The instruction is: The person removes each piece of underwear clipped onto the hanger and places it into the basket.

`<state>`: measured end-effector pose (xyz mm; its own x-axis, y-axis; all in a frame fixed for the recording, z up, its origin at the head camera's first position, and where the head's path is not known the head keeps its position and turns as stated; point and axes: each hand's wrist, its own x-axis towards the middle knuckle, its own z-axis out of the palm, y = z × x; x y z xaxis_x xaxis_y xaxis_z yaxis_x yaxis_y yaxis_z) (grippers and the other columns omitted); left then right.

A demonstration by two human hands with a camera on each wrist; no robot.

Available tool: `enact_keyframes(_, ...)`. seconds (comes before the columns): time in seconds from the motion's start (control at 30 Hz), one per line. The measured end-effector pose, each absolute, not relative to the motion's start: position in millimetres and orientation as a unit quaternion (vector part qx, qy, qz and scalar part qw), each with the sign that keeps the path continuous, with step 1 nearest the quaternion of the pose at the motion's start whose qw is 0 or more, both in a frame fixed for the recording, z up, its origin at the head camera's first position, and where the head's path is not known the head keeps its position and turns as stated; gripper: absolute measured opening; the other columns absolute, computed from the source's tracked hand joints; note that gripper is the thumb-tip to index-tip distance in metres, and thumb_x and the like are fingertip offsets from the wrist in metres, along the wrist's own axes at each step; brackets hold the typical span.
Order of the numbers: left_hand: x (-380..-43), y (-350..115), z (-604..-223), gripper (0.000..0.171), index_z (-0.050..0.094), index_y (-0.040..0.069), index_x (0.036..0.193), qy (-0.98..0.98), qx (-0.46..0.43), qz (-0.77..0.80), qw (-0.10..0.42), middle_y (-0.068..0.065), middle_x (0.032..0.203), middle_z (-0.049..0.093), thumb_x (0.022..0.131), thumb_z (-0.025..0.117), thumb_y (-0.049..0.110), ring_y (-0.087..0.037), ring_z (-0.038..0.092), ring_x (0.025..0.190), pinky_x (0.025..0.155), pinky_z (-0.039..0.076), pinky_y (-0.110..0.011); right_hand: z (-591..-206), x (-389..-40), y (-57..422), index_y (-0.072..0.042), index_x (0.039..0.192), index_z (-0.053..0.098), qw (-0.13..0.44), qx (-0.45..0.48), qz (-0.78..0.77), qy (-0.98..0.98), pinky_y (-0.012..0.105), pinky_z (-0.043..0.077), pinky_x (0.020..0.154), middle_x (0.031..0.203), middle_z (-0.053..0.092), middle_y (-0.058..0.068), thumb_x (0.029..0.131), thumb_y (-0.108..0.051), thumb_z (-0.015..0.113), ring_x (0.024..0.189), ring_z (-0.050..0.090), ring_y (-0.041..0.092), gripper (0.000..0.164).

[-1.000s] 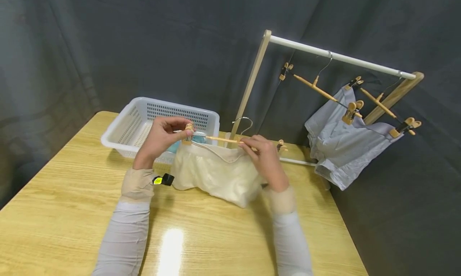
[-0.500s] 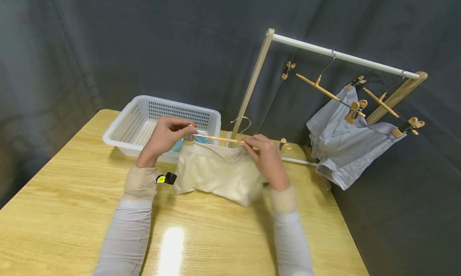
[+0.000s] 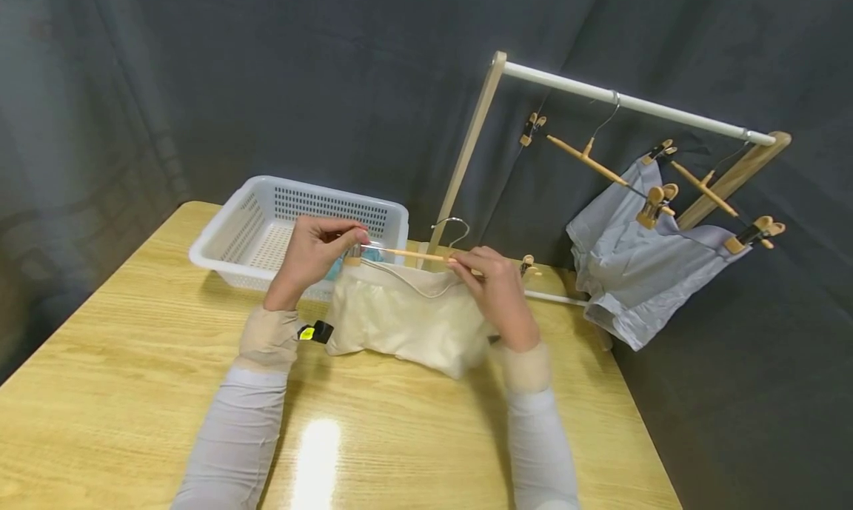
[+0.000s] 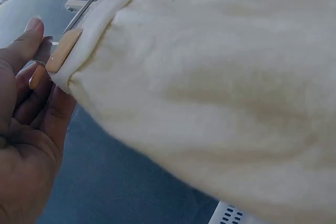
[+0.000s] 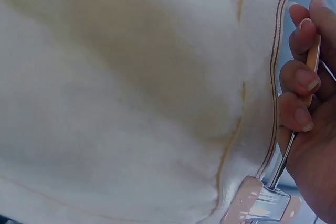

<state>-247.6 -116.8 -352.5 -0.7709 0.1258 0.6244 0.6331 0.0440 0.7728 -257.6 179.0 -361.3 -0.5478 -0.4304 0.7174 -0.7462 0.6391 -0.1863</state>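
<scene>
A cream garment [image 3: 406,317] with a stitched waistband hangs from a wooden clip hanger [image 3: 416,255], low over the table. My left hand [image 3: 313,255] pinches the hanger's left clip [image 4: 64,51], whose wooden pad lies on the corner of the waistband in the left wrist view. My right hand [image 3: 498,288] grips the hanger's bar near the middle, fingers curled round the wood in the right wrist view. The other clip [image 5: 247,200] sits at the opposite end of the waistband. Between the hands the waistband sags a little, and the metal hook [image 3: 460,229] points up.
Behind my left hand stands a white perforated basket [image 3: 223,262] with blue cloth [image 3: 333,269] inside. A rack [image 3: 560,81] at the right bears a bare clip hanger [image 3: 586,160] and another with grey shorts [image 3: 640,251]. The wooden table [image 3: 393,436] ends before the dark curtain.
My left hand has shifted slightly to the right, and its thumb now covers more of the clip. The right hand keeps its grip on the bar, and the garment hangs nearly as before.
</scene>
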Motion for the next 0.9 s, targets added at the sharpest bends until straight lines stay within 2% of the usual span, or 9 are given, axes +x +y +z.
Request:
enact_keyframes(0.43, -246, -115, -350, 0.014, 0.069, -0.005, 0.09, -0.689, -0.288, -0.625, 0.23, -0.017, 0.081, 0.068, 0.084, 0.062, 0.006, -0.026, 0.062, 0.067, 0.061, 0.05, -0.021, -359, -256, 179, -0.013, 0.095, 0.073, 0.323, 0.355, 0.252, -0.84, 0.023, 0.043, 0.052, 0.082, 0.066, -0.005, 0.088, -0.03, 0.059, 0.064, 0.048, 0.005, 0.023)
enact_keyframes(0.57, -245, -114, -349, 0.013, 0.07, -0.005, 0.089, -0.682, -0.291, -0.627, 0.238, -0.018, 0.079, 0.068, 0.084, 0.062, 0.005, -0.025, 0.061, 0.063, 0.055, 0.046, -0.021, -358, -256, 179, -0.013, 0.095, 0.073, 0.326, 0.353, 0.249, -0.841, 0.023, 0.042, 0.052, 0.081, 0.065, -0.005, 0.087, -0.029, 0.06, 0.063, 0.046, 0.005, 0.023)
enact_keyframes(0.73, -251, -114, -355, 0.012, 0.071, -0.002, 0.089, -0.676, -0.297, -0.628, 0.247, -0.018, 0.078, 0.067, 0.084, 0.062, 0.004, -0.023, 0.057, 0.058, 0.05, 0.04, -0.023, -359, -256, 179, -0.013, 0.094, 0.073, 0.328, 0.353, 0.249, -0.84, 0.023, 0.039, 0.051, 0.08, 0.064, -0.006, 0.087, -0.029, 0.06, 0.061, 0.043, 0.005, 0.021)
enact_keyframes(0.9, -263, -117, -369, 0.013, 0.071, 0.004, 0.093, -0.676, -0.295, -0.632, 0.239, -0.016, 0.081, 0.068, 0.085, 0.062, 0.007, -0.022, 0.061, 0.066, 0.055, 0.045, -0.022, -359, -255, 179, -0.012, 0.094, 0.073, 0.328, 0.356, 0.254, -0.838, 0.024, 0.041, 0.052, 0.081, 0.065, -0.006, 0.087, -0.028, 0.06, 0.063, 0.045, 0.005, 0.022)
